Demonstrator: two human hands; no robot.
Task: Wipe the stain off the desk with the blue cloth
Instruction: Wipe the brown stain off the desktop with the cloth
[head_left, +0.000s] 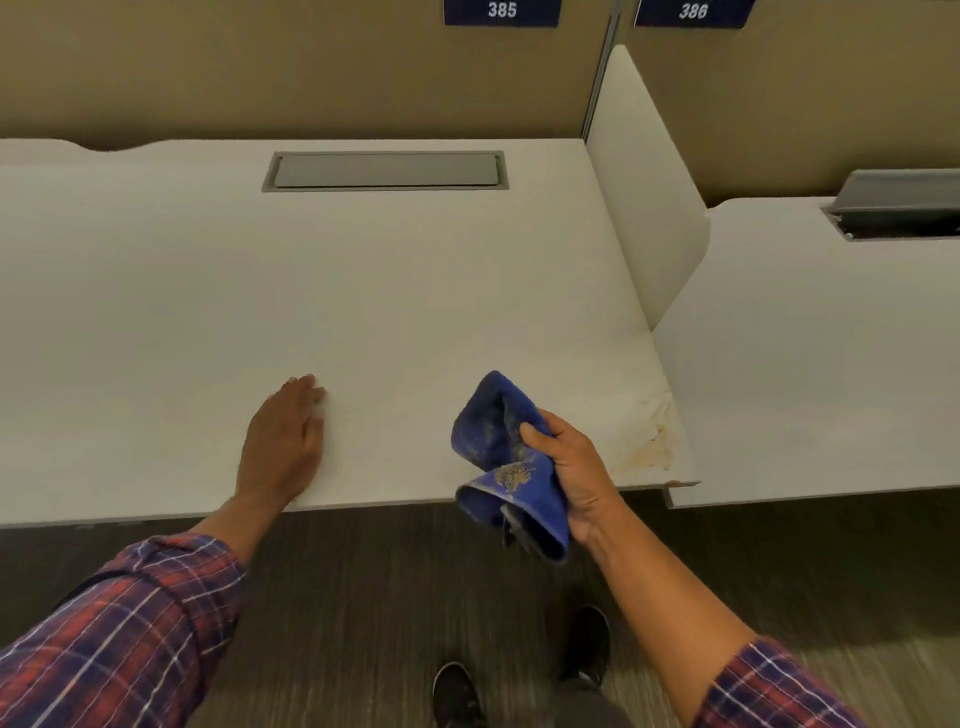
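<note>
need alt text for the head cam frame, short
The right hand holds a crumpled blue cloth at the white desk's front edge, left of a brownish stain at the near right corner. The left hand rests flat on the desk.

White "385" on dark blue label (502, 11), "386" on neighbouring label (693, 11)

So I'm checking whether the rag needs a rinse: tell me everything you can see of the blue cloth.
The blue cloth looks like soft terry, crumpled into loose folds, with a brownish-grey dirty patch on its lower fold. The right hand grips it, thumb pressed on top, holding it at the desk's front edge, its lower part hanging past the edge.
</note>
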